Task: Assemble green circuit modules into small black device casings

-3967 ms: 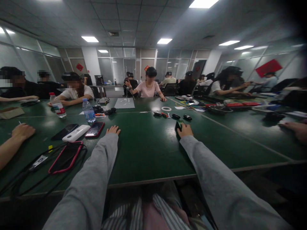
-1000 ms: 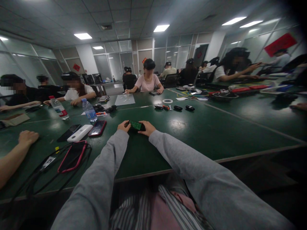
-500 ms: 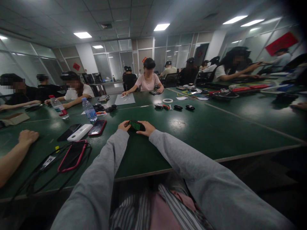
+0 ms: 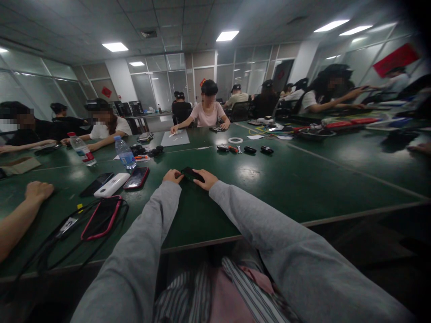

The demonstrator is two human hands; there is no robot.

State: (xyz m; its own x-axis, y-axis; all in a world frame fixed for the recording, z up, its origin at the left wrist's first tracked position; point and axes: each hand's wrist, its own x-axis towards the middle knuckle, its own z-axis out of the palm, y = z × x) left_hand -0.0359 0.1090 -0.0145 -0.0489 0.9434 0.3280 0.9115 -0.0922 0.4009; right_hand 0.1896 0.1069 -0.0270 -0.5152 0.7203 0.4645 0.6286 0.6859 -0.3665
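A small black casing, with a trace of green on its face, is held just above or on the green table in front of me. My right hand grips its right end, with the thumb on the near side and the fingers over the far edge. At its left end, the curled fingers of my left hand pinch the edge; their tips are partly hidden. Beyond my hands lie several small black items, an orange-and-black tool and a white ring-shaped roll.
To my left are a red-rimmed phone, a white device, a pink-framed phone with black cables, and two bottles. Another person's hand rests at far left. Across the table sits a person in pink.
The casing has tilted in my hands: its green circuit board faced me before, and now a mostly dark side shows. My left hand has shifted slightly left.
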